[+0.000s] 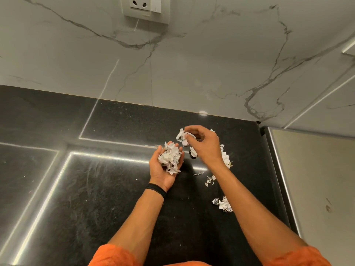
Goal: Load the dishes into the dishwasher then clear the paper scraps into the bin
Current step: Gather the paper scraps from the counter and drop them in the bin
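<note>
My left hand [160, 173] is cupped palm up over the black countertop [96, 189], holding a heap of torn white paper scraps [170, 158]. Just to its right, my right hand [206, 144] pinches a crumpled scrap [181, 136] between thumb and fingers, slightly above the counter. More scraps lie loose on the counter: a clump under and beside my right wrist [225, 156], several small bits [209, 180], and a small pile nearer to me [223, 204]. No dishes, dishwasher or bin are in view.
A marble-patterned backsplash [172, 64] rises behind the counter, with a socket and switch plate [147, 8] at the top. A tall steel-edged appliance side [307, 179] borders the counter on the right. Orange sleeves show at the bottom edge.
</note>
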